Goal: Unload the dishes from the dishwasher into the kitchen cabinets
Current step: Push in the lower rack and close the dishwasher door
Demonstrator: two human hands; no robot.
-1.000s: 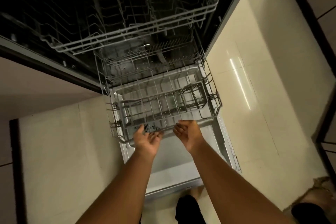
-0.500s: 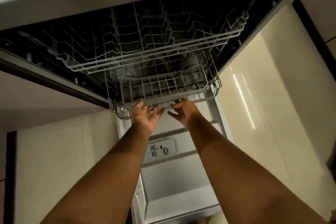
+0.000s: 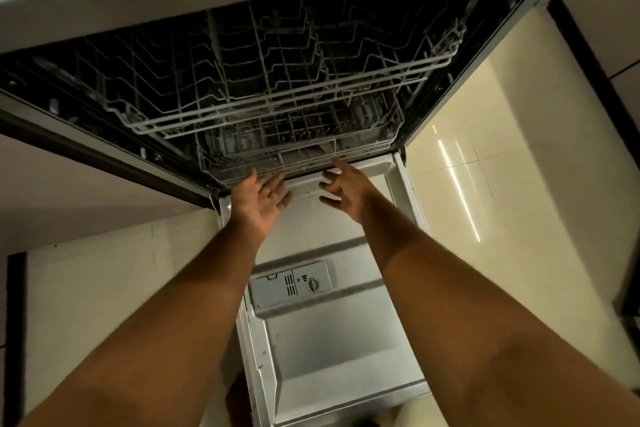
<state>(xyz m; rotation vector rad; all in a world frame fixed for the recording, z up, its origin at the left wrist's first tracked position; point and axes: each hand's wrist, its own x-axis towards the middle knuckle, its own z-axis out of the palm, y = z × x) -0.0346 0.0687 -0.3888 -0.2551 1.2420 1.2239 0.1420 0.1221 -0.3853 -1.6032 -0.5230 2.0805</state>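
Reaching forward over the lowered dishwasher door [image 3: 332, 350], both arms stretch toward the front rim of the lower rack [image 3: 304, 158]. On the left hand [image 3: 259, 199] the grip is spread, palm turned up and fingers straight, their tips at or just under the rack's front wire; whether they touch it cannot be told. On the right hand [image 3: 349, 189] the grip is also spread, fingers loosely bent and parted, holding nothing, the forefinger just short of the same rim. Beyond both hands the lower rack sits inside the dark tub, and no dishes can be made out in it. Above and behind the hands hangs the upper rack [image 3: 277, 94], its wire tines bare. Behind the wrists, toward the person, the detergent dispenser [image 3: 291, 284] sits in the door's inner panel. Pale floor tiles [image 3: 502, 149] lie to the right of the right hand.
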